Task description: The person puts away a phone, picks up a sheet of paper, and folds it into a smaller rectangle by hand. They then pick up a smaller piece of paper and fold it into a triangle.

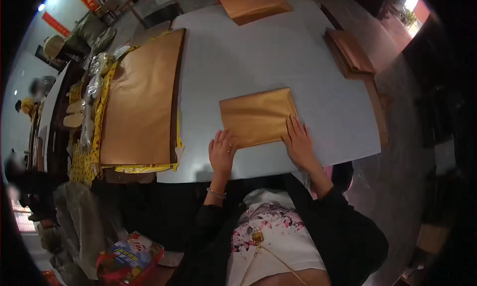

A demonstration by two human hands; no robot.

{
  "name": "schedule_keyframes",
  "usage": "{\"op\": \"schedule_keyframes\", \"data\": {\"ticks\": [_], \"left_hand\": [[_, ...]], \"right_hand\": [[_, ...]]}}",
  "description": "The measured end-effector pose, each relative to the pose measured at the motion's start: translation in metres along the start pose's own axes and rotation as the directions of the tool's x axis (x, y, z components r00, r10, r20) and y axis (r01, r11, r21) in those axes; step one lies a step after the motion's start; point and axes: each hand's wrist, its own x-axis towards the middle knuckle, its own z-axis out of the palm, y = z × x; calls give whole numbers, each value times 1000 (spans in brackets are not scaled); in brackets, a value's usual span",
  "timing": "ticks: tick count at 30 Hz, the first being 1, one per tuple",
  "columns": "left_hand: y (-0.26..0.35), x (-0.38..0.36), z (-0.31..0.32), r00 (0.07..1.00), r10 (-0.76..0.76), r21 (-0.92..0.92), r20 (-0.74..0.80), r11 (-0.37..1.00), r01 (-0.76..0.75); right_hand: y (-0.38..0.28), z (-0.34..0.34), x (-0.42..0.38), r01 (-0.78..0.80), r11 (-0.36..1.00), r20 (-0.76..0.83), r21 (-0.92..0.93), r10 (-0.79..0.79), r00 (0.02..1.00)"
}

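A folded sheet of golden-brown paper [261, 116] lies slightly tilted on the pale grey tabletop [243, 62] in front of me. My left hand [221, 153], with a ring on a finger and a bracelet at the wrist, rests at the paper's lower left corner, fingers pointing away from me. On the lower right edge, my right hand [299, 143] lies flat with its fingers stretched out over the paper. Neither hand appears to grip anything. To the left, a large stack of flat brown paper sheets [141, 102] lies on yellow printed wrapping [107, 102].
Folded brown paper pieces [350, 55] are piled at the table's right edge. Another brown sheet [253, 3] lies at the far edge. Clear plastic-wrapped bundles [93, 90] line the left side. A red printed bag [130, 258] sits low at left. Other people are at the far left.
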Motion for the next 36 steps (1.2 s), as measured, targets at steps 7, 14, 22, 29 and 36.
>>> {"op": "schedule_keyframes", "data": {"ticks": [7, 14, 22, 29, 36], "left_hand": [[9, 2, -8, 998, -48, -52, 34, 997, 49], [8, 1, -4, 998, 25, 23, -58, 999, -23], [19, -2, -14, 968, 232, 110, -97, 969, -221], [24, -1, -14, 938, 329, 70, -108, 944, -323], [72, -10, -2, 966, 255, -197, -46, 945, -259]], "right_hand": [[-1, -12, 4, 2, 1000, 95, -27, 0, 995], [-5, -8, 1, -29, 999, 93, -35, 32, 995], [-33, -12, -8, 2, 988, -59, -152, -11, 998], [-61, -22, -15, 19, 995, 3, -95, -19, 1000], [-69, -19, -21, 49, 998, -3, -46, -49, 999]]}}
